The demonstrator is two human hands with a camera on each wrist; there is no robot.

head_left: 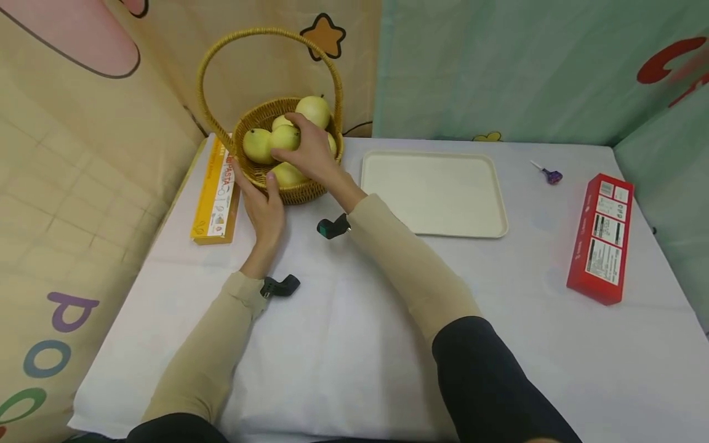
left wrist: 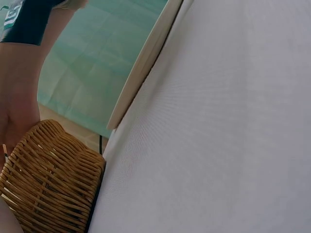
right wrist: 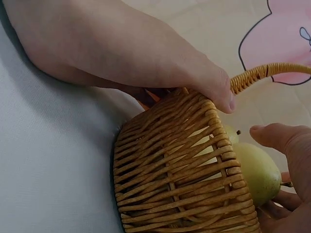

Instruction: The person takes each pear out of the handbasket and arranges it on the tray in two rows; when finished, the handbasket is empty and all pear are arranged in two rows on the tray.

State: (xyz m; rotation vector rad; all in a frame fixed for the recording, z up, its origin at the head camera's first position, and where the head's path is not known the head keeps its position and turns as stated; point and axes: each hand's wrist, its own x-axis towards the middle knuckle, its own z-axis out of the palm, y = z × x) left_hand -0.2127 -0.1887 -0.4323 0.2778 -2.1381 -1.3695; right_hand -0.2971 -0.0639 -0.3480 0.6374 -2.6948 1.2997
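Observation:
In the head view a woven basket (head_left: 301,195) with a tall arched handle holds several pale yellow-green pears (head_left: 257,146). My left hand (head_left: 266,212) grips the near left side of the basket, its thumb over the rim in the right wrist view. Reaching in from the right, my right hand (head_left: 312,147) has its thumb and fingers around a pear (head_left: 285,137) in the middle of the pile. Another pear (right wrist: 257,172) shows at the rim in the right wrist view. The left wrist view catches only the basket's woven side (left wrist: 53,179).
An off-white rectangular tray (head_left: 434,194) lies right of the basket. A yellow pasta box (head_left: 215,203) is close by the basket's left side. Farther right are a wrapped lollipop (head_left: 552,176) and a red box (head_left: 600,240). Printed curtains border the white-covered table (head_left: 332,344).

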